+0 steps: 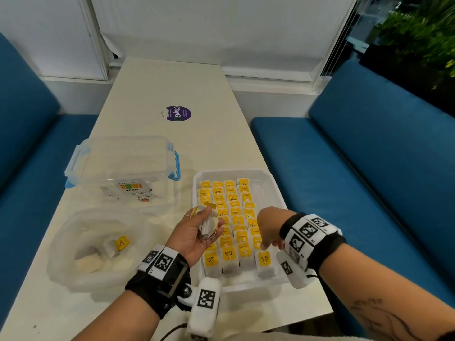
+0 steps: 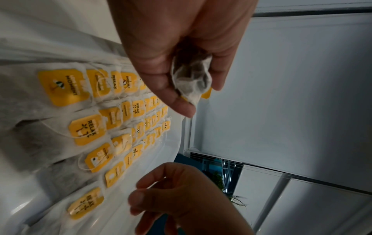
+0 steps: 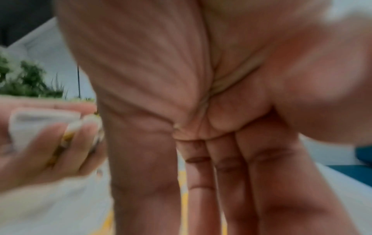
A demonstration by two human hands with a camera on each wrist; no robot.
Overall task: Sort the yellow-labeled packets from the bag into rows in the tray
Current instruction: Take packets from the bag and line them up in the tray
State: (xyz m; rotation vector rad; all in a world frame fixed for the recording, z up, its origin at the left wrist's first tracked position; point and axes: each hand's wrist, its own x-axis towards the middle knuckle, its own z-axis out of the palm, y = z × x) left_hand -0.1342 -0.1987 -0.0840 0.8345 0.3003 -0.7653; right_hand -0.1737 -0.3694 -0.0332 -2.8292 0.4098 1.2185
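A white tray point(image 1: 275, 185) holds several rows of yellow-labelled packets point(image 1: 234, 212), seen close in the left wrist view point(image 2: 88, 127). My left hand point(image 1: 212, 217) is palm up at the tray's left edge and grips a small bunch of packets point(image 1: 206, 228), also seen at my fingertips point(image 2: 193, 76). My right hand point(image 1: 267, 244) hangs over the near right of the tray with fingers point(image 3: 201, 174) pointing down and holding nothing, just above the nearest right packet point(image 1: 264, 259). The clear bag point(image 1: 73, 249) at the left still holds a yellow-labelled packet point(image 1: 122, 243).
A clear lidded box with blue latches point(image 1: 123, 166) stands behind the bag. Farther back a purple round sticker point(image 1: 178, 113) lies on the white table point(image 1: 172, 82). Blue benches point(image 1: 369, 156) flank both sides. The tray's right column has bare floor at the far end.
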